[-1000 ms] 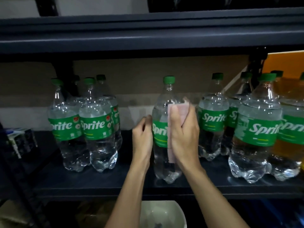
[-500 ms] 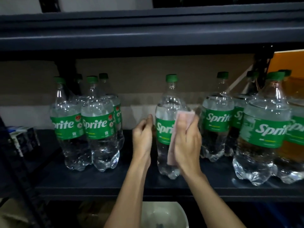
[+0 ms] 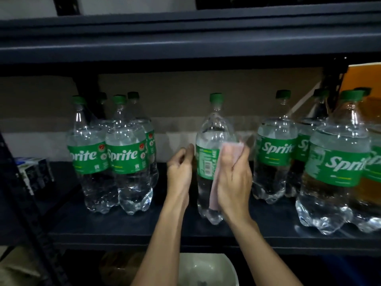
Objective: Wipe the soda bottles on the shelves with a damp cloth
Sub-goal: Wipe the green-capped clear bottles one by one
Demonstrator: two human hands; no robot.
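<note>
Step in hand: wiping is under way on the single clear plastic soda bottle with green cap and green label (image 3: pixel 212 129), which stands upright on the dark metal shelf (image 3: pixel 144 228), apart from its neighbours.
Right grip (image 3: pixel 235 180): closed around the pink cloth (image 3: pixel 232 148), thumb over it, pressing it to the bottle's right flank at label height. A tail of cloth hangs below the palm, towards the bottle's base.
Left grip (image 3: pixel 180 170): holds nothing, fingers loosely curled. One fingertip lies at the label's left edge, but contact cannot be confirmed.
Task item location: between the two grips, touching the right one through the cloth.
Other stock: a cluster of clear green-labelled bottles (image 3: pixel 123 157) stands well to the outside of the left grip. A second row of green-labelled bottles (image 3: pixel 276 153) stands just beyond the right grip.
Below the grips: the rim of a white bowl (image 3: pixel 208 263) shows under the shelf. Its contents are unclear.
Progress (judged): one bottle is in work, and most bottles on the shelf probably still need wiping.
Next move (judged): steady or turn the bottle with the left grip while the cloth covers the shoulder, neck and lower body. Pressure should stay light, since the tall bottle may tip or slide.
Change from earlier frames: the label showed its white lettering and now shows its barcode panel, so the bottle has been turned. The left fingers, previously laid straighter against the bottle, have curled.
</note>
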